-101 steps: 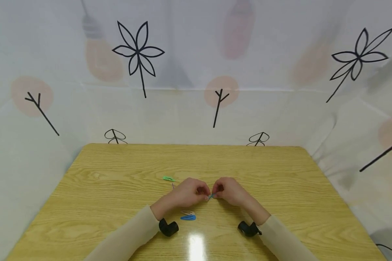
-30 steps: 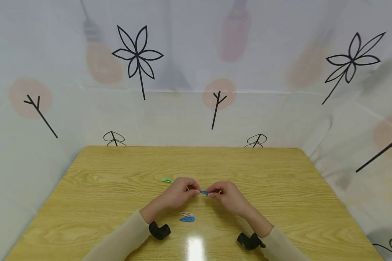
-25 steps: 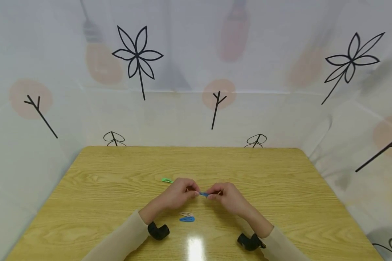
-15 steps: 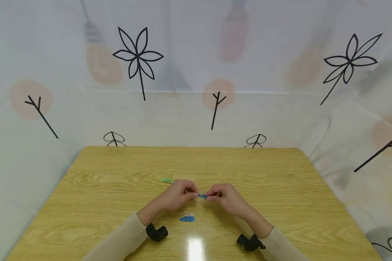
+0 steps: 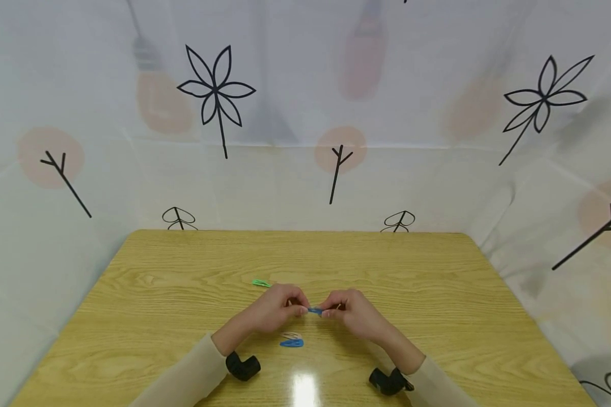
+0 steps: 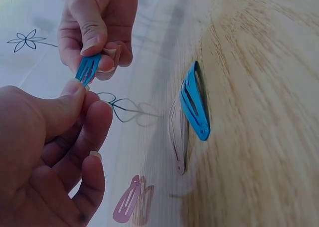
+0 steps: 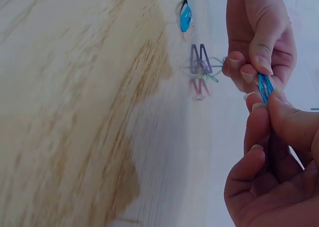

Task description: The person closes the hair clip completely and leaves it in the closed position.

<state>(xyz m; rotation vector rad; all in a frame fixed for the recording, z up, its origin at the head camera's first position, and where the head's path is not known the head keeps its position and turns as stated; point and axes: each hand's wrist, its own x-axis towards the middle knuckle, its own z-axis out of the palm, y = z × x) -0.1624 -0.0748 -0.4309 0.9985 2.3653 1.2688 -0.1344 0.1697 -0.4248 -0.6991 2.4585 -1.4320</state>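
My left hand and my right hand pinch opposite ends of one blue snap hair clip between thumb and fingers, above the table. In the left wrist view this held hair clip shows its slotted frame. Whether it is snapped closed I cannot tell. Below the hands on the table lie another blue hair clip and, touching or close beside it, a beige hair clip. A green hair clip lies beyond my left hand. The left wrist view also has a pinkish-purple hair clip.
The wooden table reaches back to a white patterned cloth that hangs behind and at both sides. Purple hair clips appear on the table in the right wrist view. Each wrist wears a black camera.
Both hands have shifted slightly left and nearer the body, still pinching the blue hair clip, which now lies more level between them. A purple clip seen earliest is now hidden behind the left hand.
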